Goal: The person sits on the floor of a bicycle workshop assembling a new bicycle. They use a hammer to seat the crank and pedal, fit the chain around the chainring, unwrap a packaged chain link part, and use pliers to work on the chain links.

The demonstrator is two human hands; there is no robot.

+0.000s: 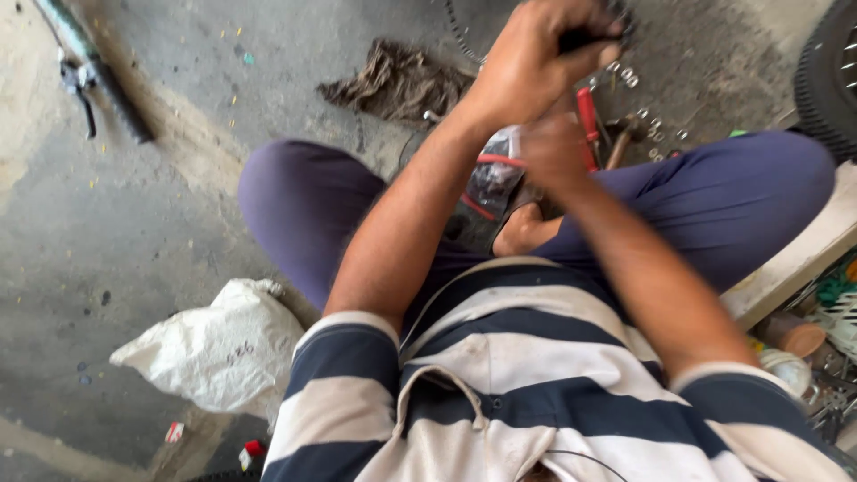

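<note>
Clamped tight, the left hand [527, 62] is a fist around a small dark handle-like object [589, 37] at 12 o'clock in the head view; only a short black end shows past the fingers, so what kind of tool or part it is can't be told. Right hand [555, 147] sits just below the left, at about 1 o'clock from the lap, motion-blurred; fingers look curled but whether they grip anything can't be told. Both hands nearly touch, stacked one over the other.

Around them: person sits cross-legged in purple trousers [303, 205] and a navy-and-white striped shirt [500, 366] on a grey concrete floor [134, 232]. Red-handled tool [586, 114] lies just under the hands, small silver nuts and rings [643, 120] scattered at 1 o'clock, crumpled brown rag [397, 80] at 11 o'clock, thin metal chain [457, 31] beside it. Black spoked tyre [826, 76] at 2 o'clock edge, dark bicycle handlebar with brake lever [98, 76] at 10 o'clock, white woven sack [223, 348] at 8 o'clock.

Progress judgement: work looks mid-way, with loose hardware lying out, nothing visibly assembled, and the gripped piece being worked between both hands.
</note>
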